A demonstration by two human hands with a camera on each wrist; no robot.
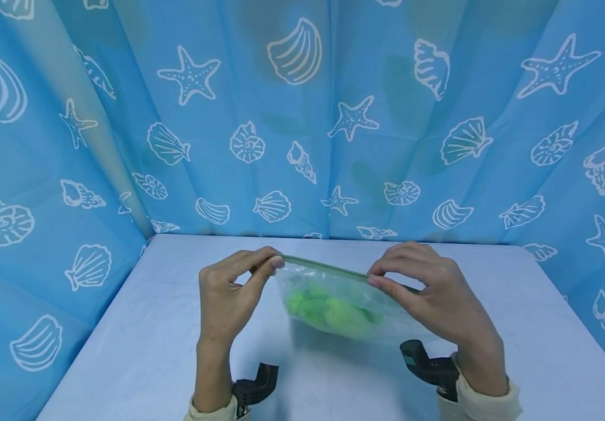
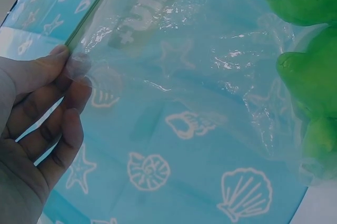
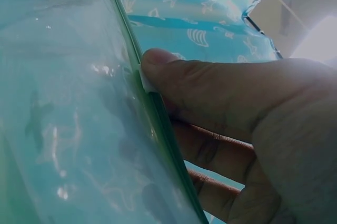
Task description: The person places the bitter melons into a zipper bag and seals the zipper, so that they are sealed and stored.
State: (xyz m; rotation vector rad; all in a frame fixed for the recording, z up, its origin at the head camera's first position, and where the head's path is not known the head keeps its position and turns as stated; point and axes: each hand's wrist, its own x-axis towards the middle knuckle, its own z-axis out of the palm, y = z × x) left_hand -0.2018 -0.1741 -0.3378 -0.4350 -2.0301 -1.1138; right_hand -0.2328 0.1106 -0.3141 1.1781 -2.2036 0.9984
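A clear plastic bag [image 1: 341,298] is hanging between the 2 hands, its green zip strip [image 1: 328,268] stretching nearly level from the left hand [image 1: 225,295] to the right hand [image 1: 434,292]. Bright green lumpy things [image 1: 328,310] are sagging inside it, below the strip and between both hands.
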